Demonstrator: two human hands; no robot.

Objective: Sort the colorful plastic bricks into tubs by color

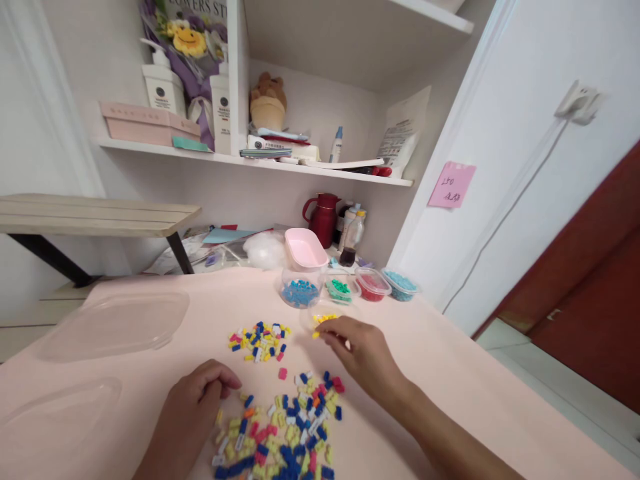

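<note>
Right hand (363, 350) pinching yellow brick (316, 335), clear dish (311, 320) partly hidden behind, left hand (200, 393) curled, grip unclear

Looks like your right hand (357, 347) has a yellow brick (315, 335) pinched beyond the big brick pile (300, 427). Your left hand (193, 400) is loosely curled left of that pile; smaller pile (259, 343) behind it, pink tub (306, 249) way further back.

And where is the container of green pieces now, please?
In the head view, the container of green pieces stands just right of centre, between the tub of darker-blue pieces and the box of red pieces, beyond the right hand.
</note>
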